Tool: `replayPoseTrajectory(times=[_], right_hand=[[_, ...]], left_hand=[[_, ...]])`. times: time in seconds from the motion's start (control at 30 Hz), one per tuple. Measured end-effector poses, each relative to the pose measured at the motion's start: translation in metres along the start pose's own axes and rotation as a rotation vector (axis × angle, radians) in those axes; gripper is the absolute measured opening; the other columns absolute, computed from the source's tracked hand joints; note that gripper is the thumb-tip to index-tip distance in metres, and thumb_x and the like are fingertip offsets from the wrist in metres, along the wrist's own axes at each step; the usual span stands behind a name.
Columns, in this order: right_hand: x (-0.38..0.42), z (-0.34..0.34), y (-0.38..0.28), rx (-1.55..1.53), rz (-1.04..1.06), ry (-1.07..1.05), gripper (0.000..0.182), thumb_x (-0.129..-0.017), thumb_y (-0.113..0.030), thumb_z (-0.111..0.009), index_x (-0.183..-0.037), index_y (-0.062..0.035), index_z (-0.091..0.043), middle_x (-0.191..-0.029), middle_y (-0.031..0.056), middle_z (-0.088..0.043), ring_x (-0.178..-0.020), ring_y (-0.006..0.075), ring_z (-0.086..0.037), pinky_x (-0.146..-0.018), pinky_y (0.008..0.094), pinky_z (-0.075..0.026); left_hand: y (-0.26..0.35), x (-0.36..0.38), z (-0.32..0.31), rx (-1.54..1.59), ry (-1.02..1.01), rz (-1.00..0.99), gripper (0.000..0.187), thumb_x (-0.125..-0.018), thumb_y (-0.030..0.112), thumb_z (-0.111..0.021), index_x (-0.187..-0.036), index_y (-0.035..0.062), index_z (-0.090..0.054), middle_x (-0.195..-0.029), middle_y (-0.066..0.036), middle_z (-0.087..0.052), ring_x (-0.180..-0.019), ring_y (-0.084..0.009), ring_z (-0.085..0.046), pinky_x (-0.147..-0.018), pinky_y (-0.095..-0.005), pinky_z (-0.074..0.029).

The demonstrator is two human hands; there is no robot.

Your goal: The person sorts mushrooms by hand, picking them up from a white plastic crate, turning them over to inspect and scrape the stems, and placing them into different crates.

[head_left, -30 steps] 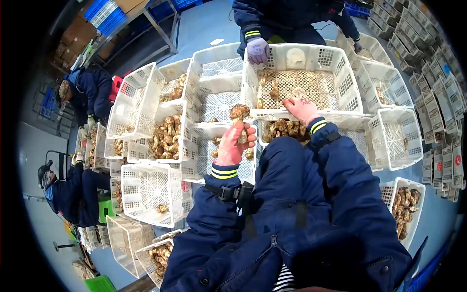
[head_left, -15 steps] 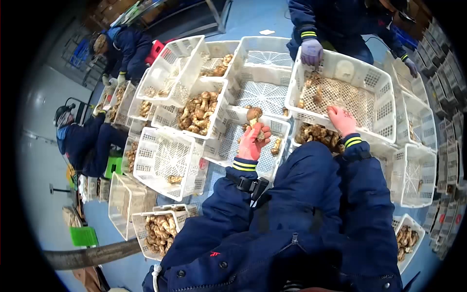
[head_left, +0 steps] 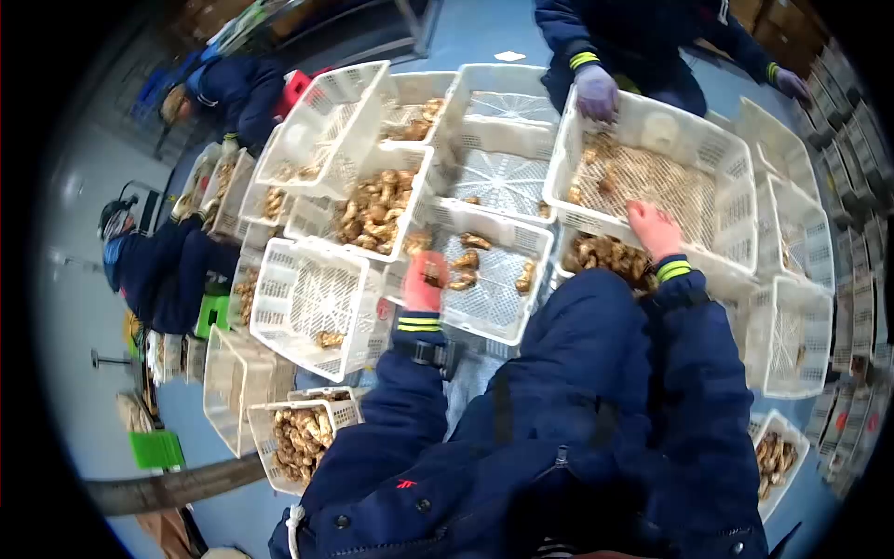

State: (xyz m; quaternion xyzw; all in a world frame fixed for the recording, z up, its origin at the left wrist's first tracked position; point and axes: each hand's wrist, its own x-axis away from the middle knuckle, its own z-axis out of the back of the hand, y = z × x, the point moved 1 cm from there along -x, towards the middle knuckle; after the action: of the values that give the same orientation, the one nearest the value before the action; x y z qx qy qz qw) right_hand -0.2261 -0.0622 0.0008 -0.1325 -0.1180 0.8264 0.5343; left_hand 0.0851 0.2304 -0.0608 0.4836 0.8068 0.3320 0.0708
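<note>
My left hand (head_left: 425,284), blurred by motion, is closed round a brown-capped mushroom (head_left: 417,243) that pokes out above the fingers. It hovers at the left rim of a white slatted crate (head_left: 489,321) holding several loose mushrooms (head_left: 463,271). Just beyond lies a crate (head_left: 307,224) with a heap of mushrooms (head_left: 377,210). My right hand (head_left: 656,231) grips the near rim of a tilted white crate (head_left: 694,172), which has a few mushrooms (head_left: 596,168) at its left end. Under that crate, more dark mushrooms (head_left: 605,258) show by my knee.
Opposite me, a co-worker's purple-gloved hand (head_left: 596,95) holds the tilted crate's far corner. Two more people (head_left: 177,279) work at crates on the left. A crate of mushrooms (head_left: 300,443) stands at lower left, another (head_left: 775,461) at lower right. Stacked crates (head_left: 852,233) line the right side.
My left hand has moved left with the mushroom, from above the middle crate to its left rim. My right hand stays on the tilted crate's rim.
</note>
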Motion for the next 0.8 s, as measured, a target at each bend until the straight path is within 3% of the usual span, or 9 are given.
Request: replayPoseTrajectory(times=[0.03, 0.07, 0.13, 0.33, 0.57, 0.63, 0.7, 0.77, 0.8], right_hand=[[-0.001, -0.008, 0.008, 0.004, 0.078, 0.023, 0.04, -0.085, -0.047, -0.036, -0.104, -0.0222, -0.061, -0.095, 0.0076, -0.064, -0.089, 0.0254, -0.06, -0.081, 0.0383, -0.043], [-0.005, -0.005, 0.011, 0.034, 0.054, -0.051, 0.04, -0.085, -0.047, -0.036, -0.104, -0.0226, -0.061, -0.096, 0.0073, -0.064, -0.09, 0.025, -0.06, -0.081, 0.0387, -0.042], [-0.003, 0.007, -0.002, 0.047, -0.013, -0.149, 0.04, -0.085, -0.046, -0.035, -0.104, -0.0227, -0.061, -0.096, 0.0075, -0.064, -0.09, 0.025, -0.06, -0.081, 0.0391, -0.043], [-0.003, 0.024, -0.012, -0.005, -0.088, -0.318, 0.041, -0.086, -0.045, -0.034, -0.109, -0.0232, -0.058, -0.108, 0.0083, -0.061, -0.097, 0.0267, -0.058, -0.085, 0.038, -0.043], [-0.019, 0.029, 0.016, 0.131, 0.431, -0.401, 0.031, -0.088, -0.029, -0.038, -0.111, -0.0168, -0.054, -0.109, 0.0106, -0.056, -0.099, 0.0294, -0.054, -0.085, 0.0375, -0.042], [-0.021, 0.048, -0.004, -0.109, -0.01, -0.5, 0.03, -0.086, -0.031, -0.041, -0.11, -0.0166, -0.053, -0.115, 0.0104, -0.051, -0.1, 0.0284, -0.054, -0.084, 0.0373, -0.043], [-0.026, 0.052, -0.002, 0.026, 0.281, -0.477, 0.039, -0.084, -0.04, -0.043, -0.112, -0.0147, -0.053, -0.114, 0.0131, -0.054, -0.099, 0.029, -0.055, -0.083, 0.0382, -0.043], [-0.026, 0.047, -0.01, -0.084, 0.055, -0.51, 0.036, -0.085, -0.036, -0.041, -0.113, -0.0162, -0.053, -0.109, 0.0131, -0.058, -0.098, 0.0281, -0.056, -0.085, 0.0379, -0.043], [-0.022, 0.033, -0.003, 0.024, 0.273, -0.441, 0.035, -0.086, -0.035, -0.04, -0.112, -0.0162, -0.054, -0.108, 0.0132, -0.059, -0.096, 0.0279, -0.057, -0.085, 0.0377, -0.043]], left_hand=[[0.018, -0.008, 0.008, -0.051, 0.002, -0.078, 0.029, -0.09, 0.036, -0.049, -0.091, 0.0074, -0.052, -0.087, -0.004, -0.055, -0.072, -0.0158, -0.051, -0.056, -0.0247, -0.039], [0.039, -0.022, 0.019, -0.036, 0.333, -0.041, 0.036, -0.088, 0.042, -0.05, -0.1, 0.0084, -0.055, -0.101, -0.009, -0.059, -0.089, -0.0211, -0.057, -0.067, -0.028, -0.047], [0.083, -0.034, 0.01, -0.153, 0.312, -0.172, 0.059, -0.084, 0.054, -0.048, -0.117, 0.0053, -0.046, -0.116, -0.013, -0.054, -0.105, -0.0253, -0.054, -0.091, -0.0361, -0.044], [0.095, -0.046, -0.013, -0.378, 0.206, -0.107, 0.051, -0.09, 0.045, -0.044, -0.12, 0.0036, -0.046, -0.123, -0.012, -0.05, -0.108, -0.024, -0.052, -0.087, -0.0312, -0.044], [-0.026, -0.044, -0.093, -0.452, -0.003, 0.199, 0.047, -0.088, 0.036, -0.052, -0.117, -0.0004, -0.047, -0.104, -0.012, -0.056, -0.09, -0.0202, -0.057, -0.077, -0.0311, -0.047], [-0.049, -0.049, -0.112, -0.557, -0.04, 0.19, 0.044, -0.088, 0.033, -0.052, -0.116, -0.0005, -0.048, -0.103, -0.013, -0.058, -0.085, -0.0202, -0.06, -0.075, -0.0307, -0.049], [-0.064, -0.058, -0.128, -0.622, -0.148, 0.168, 0.044, -0.088, 0.032, -0.053, -0.116, -0.0008, -0.048, -0.104, -0.013, -0.058, -0.084, -0.0184, -0.06, -0.074, -0.0295, -0.049], [-0.072, -0.065, -0.147, -0.597, -0.219, 0.179, 0.043, -0.089, 0.031, -0.053, -0.118, -0.0008, -0.047, -0.104, -0.012, -0.058, -0.085, -0.0166, -0.059, -0.075, -0.0287, -0.049], [-0.073, -0.069, -0.158, -0.625, -0.238, 0.185, 0.044, -0.089, 0.032, -0.053, -0.118, -0.0008, -0.047, -0.105, -0.013, -0.058, -0.086, -0.0168, -0.059, -0.075, -0.0285, -0.049]])
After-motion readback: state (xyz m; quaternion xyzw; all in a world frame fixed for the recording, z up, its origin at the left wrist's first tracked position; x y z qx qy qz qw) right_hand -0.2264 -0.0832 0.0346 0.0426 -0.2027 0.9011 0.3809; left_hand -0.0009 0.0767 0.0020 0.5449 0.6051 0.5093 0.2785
